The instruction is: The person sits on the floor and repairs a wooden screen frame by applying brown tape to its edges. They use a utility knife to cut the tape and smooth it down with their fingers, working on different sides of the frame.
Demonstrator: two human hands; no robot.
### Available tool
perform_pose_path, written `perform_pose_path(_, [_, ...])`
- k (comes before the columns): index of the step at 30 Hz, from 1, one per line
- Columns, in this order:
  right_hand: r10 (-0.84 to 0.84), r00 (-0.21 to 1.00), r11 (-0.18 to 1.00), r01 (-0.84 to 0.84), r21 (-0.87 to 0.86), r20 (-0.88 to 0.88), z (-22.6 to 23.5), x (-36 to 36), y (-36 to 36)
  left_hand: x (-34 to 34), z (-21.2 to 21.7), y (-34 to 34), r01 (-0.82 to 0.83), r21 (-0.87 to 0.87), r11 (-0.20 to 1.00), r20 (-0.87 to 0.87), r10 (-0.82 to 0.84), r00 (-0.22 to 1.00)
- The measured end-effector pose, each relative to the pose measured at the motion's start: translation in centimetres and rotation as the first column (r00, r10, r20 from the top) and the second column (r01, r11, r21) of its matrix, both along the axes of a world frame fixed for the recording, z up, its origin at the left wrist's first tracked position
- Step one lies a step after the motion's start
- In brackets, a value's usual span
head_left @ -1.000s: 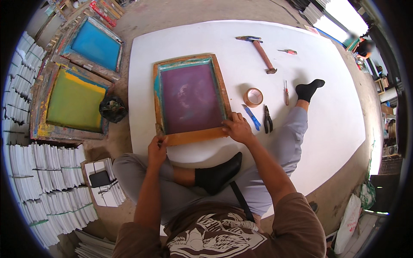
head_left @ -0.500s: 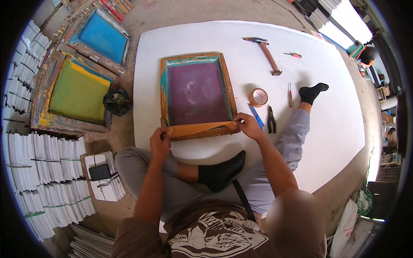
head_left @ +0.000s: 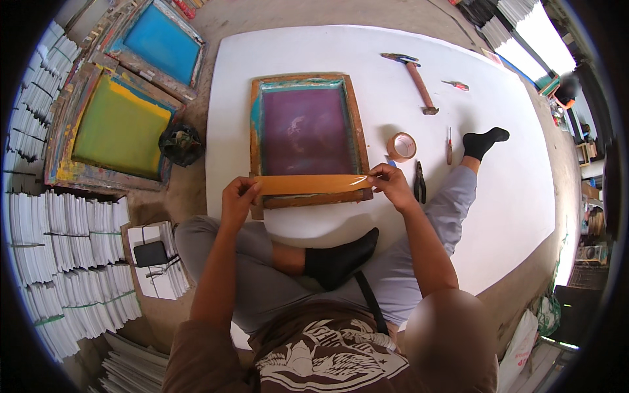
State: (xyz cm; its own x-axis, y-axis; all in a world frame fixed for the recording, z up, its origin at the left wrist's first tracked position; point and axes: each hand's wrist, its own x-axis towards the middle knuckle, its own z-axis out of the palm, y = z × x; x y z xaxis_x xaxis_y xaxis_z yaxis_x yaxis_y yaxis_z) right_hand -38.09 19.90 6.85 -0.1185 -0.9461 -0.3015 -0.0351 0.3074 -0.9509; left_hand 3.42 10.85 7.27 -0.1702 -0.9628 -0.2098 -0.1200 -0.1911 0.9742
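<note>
I see a big white board (head_left: pixel 498 170) on the floor, person sitting on it cross-legged. Left of it on the floor, two wooden screen frames: green-yellow one (head_left: pixel 118 128) nearer, blue one (head_left: pixel 160 42) beyond it. Stacks of white paper bundles (head_left: pixel 72 262) run down the left edge; a dark flat thing (head_left: pixel 150 253) sits on one small stack. Black crumpled bag (head_left: pixel 181 143) lies between the green frame and the board.

On the board, a wooden frame with purple mesh (head_left: pixel 306 134), teal along its inner edge. A strip of tan tape (head_left: pixel 308 184) is stretched across the frame's near rail. My left hand (head_left: pixel 237 200) pinches the strip's left end, fingers closed on it; right hand (head_left: pixel 391 185) pinches the right end, closed too.

Right of the frame: hammer (head_left: pixel 414 75), tape roll (head_left: pixel 401 146) just beside the frame, pliers (head_left: pixel 419 183) near my right hand, a screwdriver (head_left: pixel 449 145), another small red-handled tool (head_left: pixel 457 85) farther out.
</note>
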Motion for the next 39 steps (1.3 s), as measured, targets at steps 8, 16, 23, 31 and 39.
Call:
perform_pose_path(8, [-0.077,0.997,0.997,0.077,0.004,-0.002,-1.6,0.1,-0.3,0.0,-1.3,-0.7,0.024,0.064,0.998,-0.039,-0.021,0.999])
perform_pose_path(16, [-0.265,0.963,0.964,0.265,-0.002,0.047,-0.4,1.5,-1.5,-0.1,-0.5,-2.2,0.014,0.080,0.997,-0.022,-0.013,1.000])
perform_pose_path(23, [-0.254,0.966,0.958,0.257,-0.124,0.036,-2.3,1.9,-1.8,0.1,-0.9,-3.1,-0.009,0.046,0.999,-0.046,0.012,0.999])
perform_pose_path(31, [-0.274,0.961,0.960,0.270,-0.079,-0.042,-2.9,2.4,-1.5,0.5,-1.3,-3.0,0.139,-0.059,0.988,0.269,-0.119,0.956])
perform_pose_path(39, [-0.263,0.964,0.955,0.266,-0.134,0.037,-4.3,2.0,-0.9,0.5,-1.4,-3.3,0.071,0.020,0.997,0.173,-0.074,0.982])
